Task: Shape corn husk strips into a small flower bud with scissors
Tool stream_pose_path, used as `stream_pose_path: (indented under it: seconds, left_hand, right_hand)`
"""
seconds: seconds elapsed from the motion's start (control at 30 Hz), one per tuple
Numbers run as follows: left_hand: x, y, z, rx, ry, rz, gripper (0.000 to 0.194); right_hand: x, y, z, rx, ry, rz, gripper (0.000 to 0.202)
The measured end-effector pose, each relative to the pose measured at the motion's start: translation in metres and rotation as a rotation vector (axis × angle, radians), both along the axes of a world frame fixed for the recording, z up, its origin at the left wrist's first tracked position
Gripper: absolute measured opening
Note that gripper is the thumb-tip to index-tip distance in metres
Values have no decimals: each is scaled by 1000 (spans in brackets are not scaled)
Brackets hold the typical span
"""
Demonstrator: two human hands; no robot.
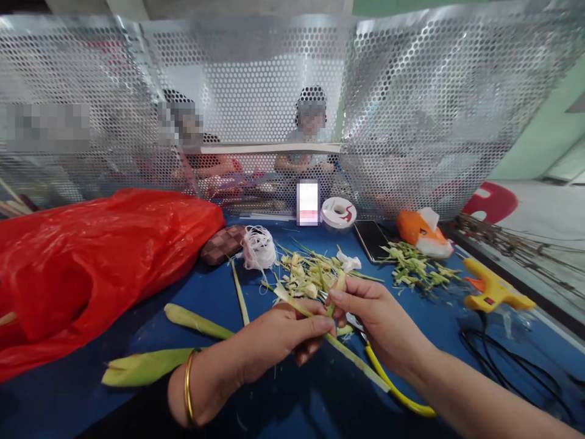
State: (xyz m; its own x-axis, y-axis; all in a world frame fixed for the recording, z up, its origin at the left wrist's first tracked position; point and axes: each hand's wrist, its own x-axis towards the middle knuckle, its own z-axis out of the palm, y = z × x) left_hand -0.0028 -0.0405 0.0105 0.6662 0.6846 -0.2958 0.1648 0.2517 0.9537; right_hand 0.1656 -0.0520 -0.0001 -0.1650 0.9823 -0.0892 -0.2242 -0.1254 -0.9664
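A big red bag (91,262) lies on the left of the blue table (283,402), with green leaf pieces (146,366) beside it. The left hand (274,335) (gold bangle on its wrist) pinches a thin green strip (315,320) over the table's middle. The right hand (375,317) pinches the same strip and holds yellow-handled scissors (393,384). A yellow glue gun (493,292) lies on the right
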Motion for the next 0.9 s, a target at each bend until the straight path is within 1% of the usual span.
stream_pose_path:
  seconds: [0.1,0.27,0.33,0.4,0.47,0.53,0.57,0.6,0.67,0.73,0.8,0.83,0.9]
  left_hand:
    - [-1,0,1,7,14,-17,25]
    - [-1,-2,4,-4,76,-22,32]
    - [-1,-4,4,-31,94,37,39]
    - [0,-5,2,-63,49,154,42]
    - [0,-4,2,-97,-54,265,41]
    - [-1,-2,3,-133,-191,328,36]
    - [-2,0,4,-149,-258,361,32]
    - [-3,1,5,-163,-320,399,29]
    - [-4,3,5,-171,-399,460,30]
    - [-5,4,4,-148,-420,450,26]
    - [-4,2,1,-112,-415,398,22]
    - [-3,1,0,-100,-408,380,22]
    - [-1,-1,-3,-87,-408,356,23]
  right_hand:
    - [-2,-2,0,-2,15,-65,24]
    - [-2,-1,-3,-22,43,-66,25]
    - [0,2,-1,-57,67,-46,26]
    - [4,6,1,-86,94,-51,28]
    - [6,10,1,-93,110,-111,28]
    - [6,11,-1,-88,79,-185,25]
    - [5,11,-2,-88,40,-201,21]
    - [3,9,-3,-84,-12,-195,18]
    - [-2,3,-3,-60,-96,-91,14]
    - [-8,-5,0,1,-115,55,14]
    - [-12,-12,3,52,-98,146,17]
    - [-14,-15,4,64,-92,152,18]
    - [-17,-19,4,79,-100,107,22]
